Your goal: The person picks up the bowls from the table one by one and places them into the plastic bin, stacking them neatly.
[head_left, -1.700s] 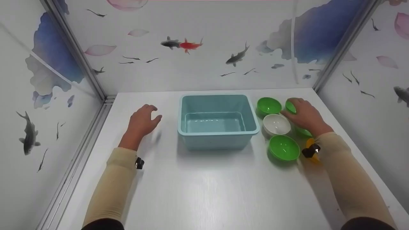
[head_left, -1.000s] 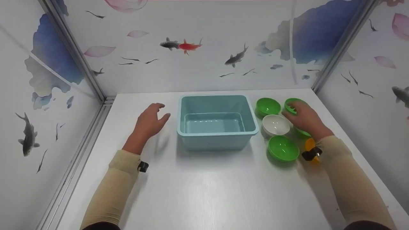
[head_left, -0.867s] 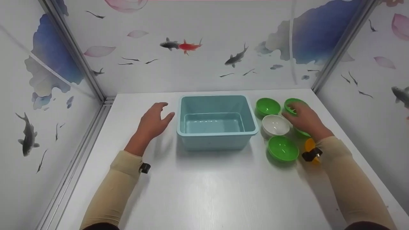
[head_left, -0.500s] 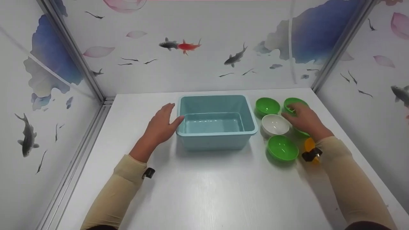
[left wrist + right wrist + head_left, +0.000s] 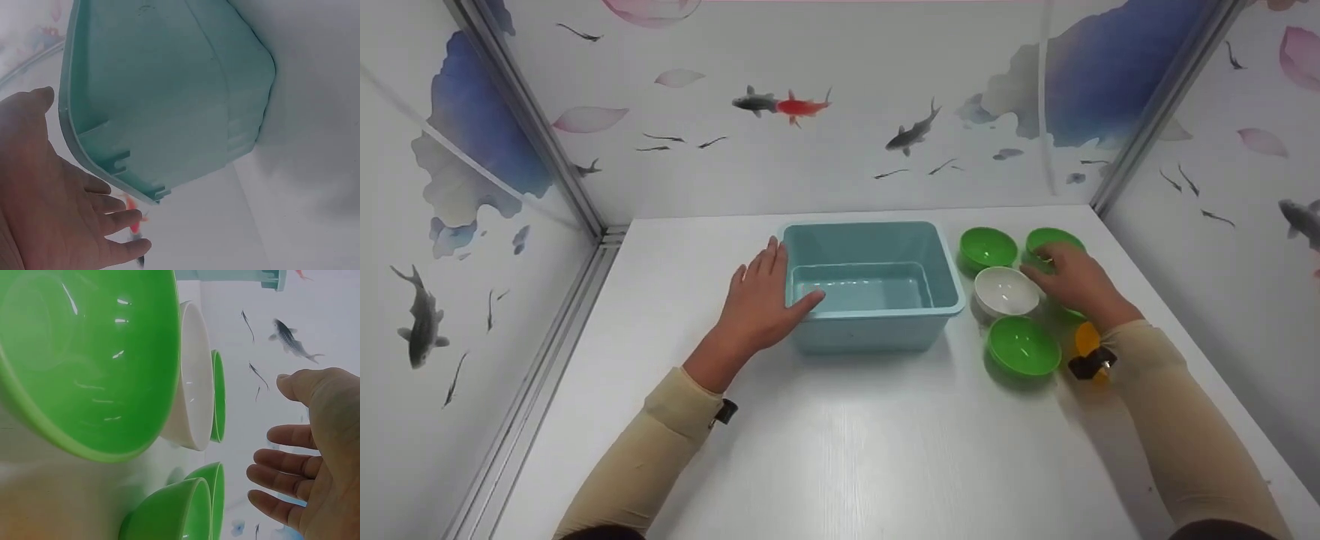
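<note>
A light blue plastic tub (image 5: pixel 877 334) stands in the middle of the white table. My left hand (image 5: pixel 757 304) is at its left rim, fingers straight and thumb overlapping the near corner. In the left wrist view the palm and spread fingers sit right beside the rim of the tub (image 5: pixel 163 95). My right hand (image 5: pixel 1072 279) hovers over the right-hand bowls, fingers loosely bent and holding nothing. Under it are a back green bowl (image 5: pixel 1054 237) and another, mostly hidden green bowl (image 5: pixel 1071 315). A white bowl (image 5: pixel 1005 292) lies just left of that hand.
Two more green bowls stand beside the white one, one behind (image 5: pixel 988 249) and one in front (image 5: pixel 1024 346). An orange object (image 5: pixel 1086 339) is partly hidden by the right wrist. Printed wall panels (image 5: pixel 840 172) enclose the table at the back and sides.
My left hand has moved right from beside the tub to its left rim, its fingers straightening. The right hand stays almost still over the bowls.
</note>
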Demonstrator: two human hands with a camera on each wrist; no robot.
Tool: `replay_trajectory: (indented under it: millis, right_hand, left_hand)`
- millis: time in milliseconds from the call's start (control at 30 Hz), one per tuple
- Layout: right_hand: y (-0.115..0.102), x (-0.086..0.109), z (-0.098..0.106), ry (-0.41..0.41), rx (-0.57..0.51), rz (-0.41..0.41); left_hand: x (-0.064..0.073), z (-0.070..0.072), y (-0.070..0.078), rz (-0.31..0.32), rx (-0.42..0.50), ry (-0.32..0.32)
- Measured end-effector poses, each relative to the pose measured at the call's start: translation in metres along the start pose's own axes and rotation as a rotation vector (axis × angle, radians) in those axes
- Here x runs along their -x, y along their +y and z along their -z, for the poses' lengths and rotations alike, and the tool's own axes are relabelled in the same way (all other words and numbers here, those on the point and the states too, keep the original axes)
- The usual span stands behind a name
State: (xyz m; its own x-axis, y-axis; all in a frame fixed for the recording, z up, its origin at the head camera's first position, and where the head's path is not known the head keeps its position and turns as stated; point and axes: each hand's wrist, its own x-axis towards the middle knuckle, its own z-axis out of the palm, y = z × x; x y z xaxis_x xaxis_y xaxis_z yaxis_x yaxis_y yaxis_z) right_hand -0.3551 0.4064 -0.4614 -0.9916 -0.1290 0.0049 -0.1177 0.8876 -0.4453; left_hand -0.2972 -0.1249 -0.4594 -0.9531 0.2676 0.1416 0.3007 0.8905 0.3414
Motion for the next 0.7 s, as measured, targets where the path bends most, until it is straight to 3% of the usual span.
replay_trajectory:
  millis: [133,700]
  right_hand:
    - [0.0005,0.0006,-0.0003,-0.005,0.001,-0.001]
    - [0.0032,0.0011,-0.0054,0.004,-0.009,0.018]
  left_hand:
    - [-0.0009,-0.0054,0.0007,-0.015,-0.061,-0.001]
    - [-0.0022,-0.0052,0.0032,0.031,-0.025,-0.069]
